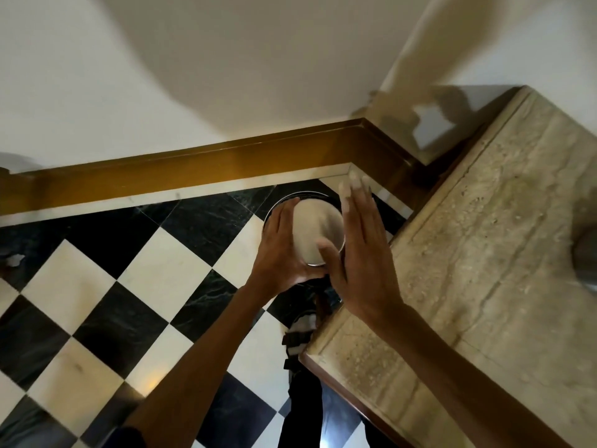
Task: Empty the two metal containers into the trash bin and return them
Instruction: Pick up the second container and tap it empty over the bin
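Note:
My left hand (280,250) grips a round metal container (315,232) by its side, tipped over so its flat bottom faces me. It hangs directly above the black trash bin (274,210), which stands on the floor in the wall corner and shows only as a dark rim around the container. My right hand (358,253) is flat and open, fingers together, its palm against the container's right side and its thumb resting on the bottom. A blurred grey shape at the right frame edge on the counter (586,263) may be a second metal container; I cannot tell.
A beige stone counter (484,270) fills the right side, its edge close beside the bin. Black-and-white checkered floor tiles (129,302) spread to the left. A brown wooden baseboard (193,166) runs along the white wall behind the bin. My feet show below the counter edge.

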Demonstrator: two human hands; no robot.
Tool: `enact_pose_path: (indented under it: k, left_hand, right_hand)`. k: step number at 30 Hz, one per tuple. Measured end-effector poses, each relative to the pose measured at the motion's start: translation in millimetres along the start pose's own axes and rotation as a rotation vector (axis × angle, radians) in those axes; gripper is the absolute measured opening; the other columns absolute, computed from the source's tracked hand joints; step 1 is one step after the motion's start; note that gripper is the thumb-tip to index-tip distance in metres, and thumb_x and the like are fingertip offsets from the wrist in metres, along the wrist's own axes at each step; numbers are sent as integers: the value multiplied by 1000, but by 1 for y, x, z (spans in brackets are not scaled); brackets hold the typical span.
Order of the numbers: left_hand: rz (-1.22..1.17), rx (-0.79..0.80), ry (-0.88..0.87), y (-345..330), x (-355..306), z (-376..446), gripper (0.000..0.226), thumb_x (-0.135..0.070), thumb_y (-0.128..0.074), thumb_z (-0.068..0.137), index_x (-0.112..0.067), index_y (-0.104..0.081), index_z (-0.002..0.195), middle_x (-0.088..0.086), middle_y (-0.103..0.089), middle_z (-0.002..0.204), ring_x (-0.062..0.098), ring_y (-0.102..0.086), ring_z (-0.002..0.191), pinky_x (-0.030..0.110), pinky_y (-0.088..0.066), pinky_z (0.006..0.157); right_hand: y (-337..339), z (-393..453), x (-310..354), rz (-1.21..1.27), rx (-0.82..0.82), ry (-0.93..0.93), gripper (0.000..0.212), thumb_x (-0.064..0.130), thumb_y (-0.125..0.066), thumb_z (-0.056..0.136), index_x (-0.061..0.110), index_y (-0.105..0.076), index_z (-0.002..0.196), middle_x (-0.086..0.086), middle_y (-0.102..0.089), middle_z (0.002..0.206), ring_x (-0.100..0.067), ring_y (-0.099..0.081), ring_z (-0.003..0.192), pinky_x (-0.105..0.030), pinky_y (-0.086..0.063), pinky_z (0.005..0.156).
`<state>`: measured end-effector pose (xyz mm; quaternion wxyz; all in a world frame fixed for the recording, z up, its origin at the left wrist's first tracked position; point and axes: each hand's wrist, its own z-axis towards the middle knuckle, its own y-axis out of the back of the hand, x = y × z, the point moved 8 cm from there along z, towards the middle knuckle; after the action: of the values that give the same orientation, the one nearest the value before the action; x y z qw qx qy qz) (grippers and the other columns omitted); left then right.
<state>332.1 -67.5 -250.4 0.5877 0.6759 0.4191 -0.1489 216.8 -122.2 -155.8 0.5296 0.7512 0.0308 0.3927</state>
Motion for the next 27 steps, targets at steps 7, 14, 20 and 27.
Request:
enact_pose_path:
  k: [7,14,20,27]
  left_hand:
    - [-26,51,-23,-5,-2,-4,129,-73,-79,51,-7,-32,152,12,-40,155,28,-38,143,51,-41,117]
    - [-2,58,-27,-14,0,-9,137,-70,-86,49,-4,-27,155,14,-36,158,31,-34,146,53,-36,119]
    - [-73,-12,51,-12,3,-15,122,-59,-87,60,-4,-30,153,15,-36,156,28,-36,144,42,-35,120]
    - [-80,-25,59,-11,0,-21,106,-49,-83,73,-9,-30,155,11,-37,157,27,-39,144,48,-42,117]
  right_hand:
    - [-41,-17,4,-373,383,206,100,77,-7,86,4,-2,154,-17,0,164,-31,5,153,-49,-6,125]
    - [-61,-23,-10,-430,487,226,100,79,-12,87,6,1,154,-18,-3,165,-31,5,153,-50,-6,125]
    - [-60,-28,3,-350,399,264,97,75,-18,89,5,-2,154,-18,-5,164,-32,-3,153,-52,-16,123]
    - [-56,-25,7,-321,326,194,97,74,-19,88,3,-13,154,-18,-14,163,-32,-8,153,-50,-16,124]
